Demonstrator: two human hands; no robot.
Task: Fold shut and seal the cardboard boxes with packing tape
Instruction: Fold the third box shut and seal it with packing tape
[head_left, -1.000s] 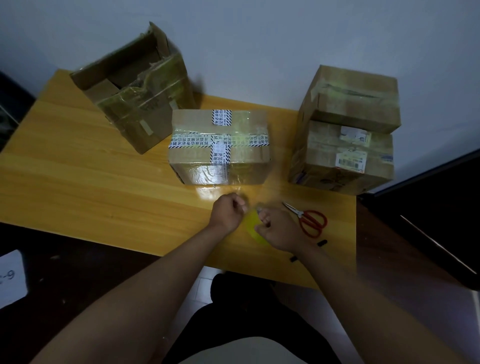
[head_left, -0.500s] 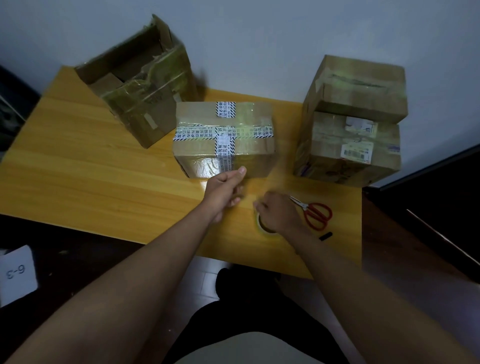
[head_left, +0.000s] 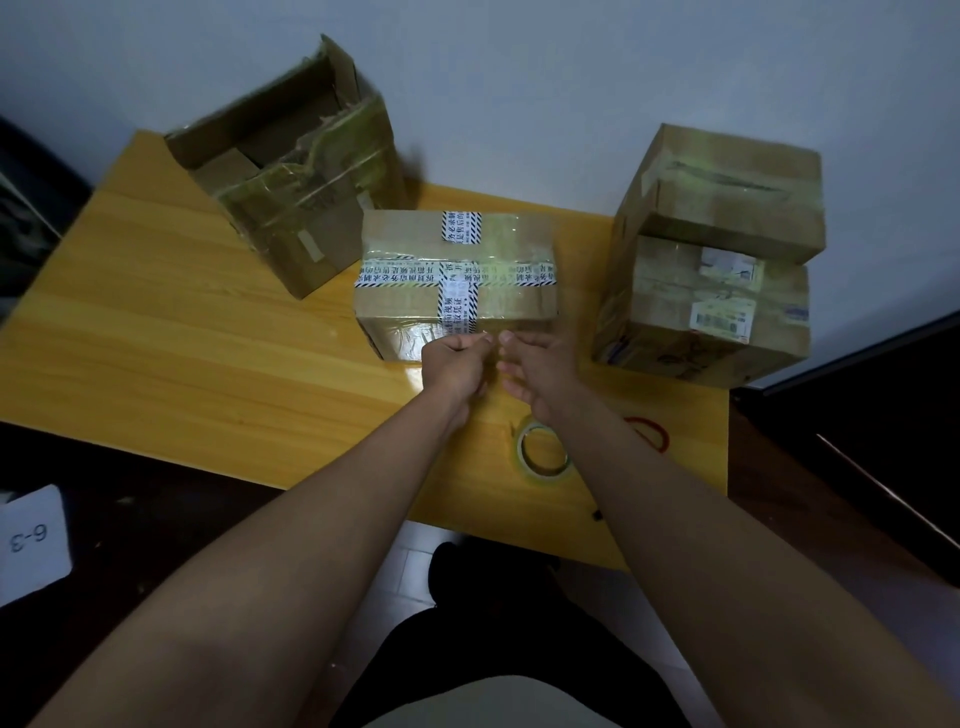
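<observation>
A closed cardboard box (head_left: 410, 306) crossed by printed tape stands mid-table. My left hand (head_left: 454, 366) is at its near top edge, fingers curled, thumb and forefinger pinching what looks like thin clear tape; the tape itself is hard to make out. My right hand (head_left: 543, 371) hovers beside it, fingers loosely spread, one fingertip almost meeting the left thumb, holding nothing. The clear tape roll (head_left: 543, 456) lies flat on the table under my right wrist. An open box (head_left: 291, 171) with torn flaps stands at the back left.
Two closed boxes are stacked at the right, a smaller one (head_left: 727, 202) on a larger one (head_left: 701, 322). Red-handled scissors (head_left: 652, 434) peek out behind my right forearm. The wooden table (head_left: 182, 364) meets the wall; a white card marked 6-3 (head_left: 31, 540) lies lower left.
My right hand let go of the tape roll, left it on the table and rose to the box's front edge. My left hand stayed at the box and curled into a pinch.
</observation>
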